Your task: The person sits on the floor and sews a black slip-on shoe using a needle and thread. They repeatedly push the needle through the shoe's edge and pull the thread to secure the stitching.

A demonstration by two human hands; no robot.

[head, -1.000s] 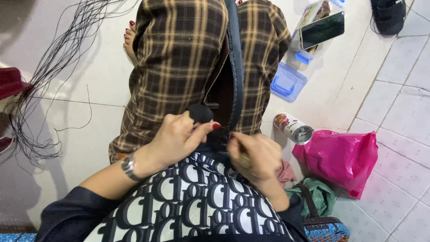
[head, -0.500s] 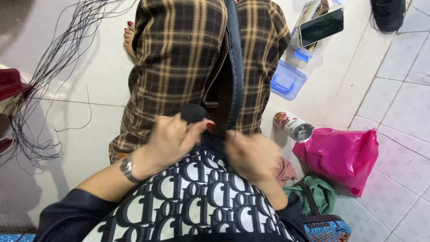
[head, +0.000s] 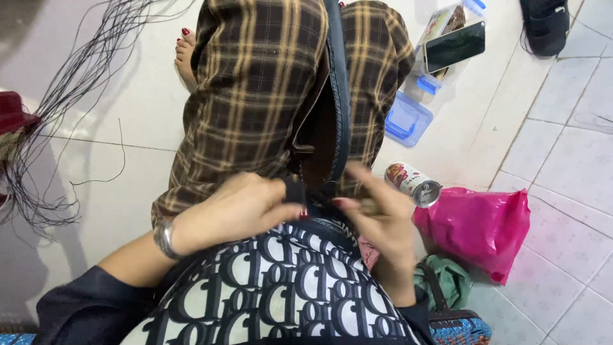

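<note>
While I monitor the head view, left hand pinches a black hair bundle at centre frame; right hand sits at 3 o'clock — fingers half-curled, grasp indeterminate. Step judged: sectioning hair — next needs steady tension.

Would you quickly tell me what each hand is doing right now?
Left hand: closed, pinching a small dark bundle of hair.
Right hand: fingers partly curled by the same bundle; whether it grips cannot be told.
</note>
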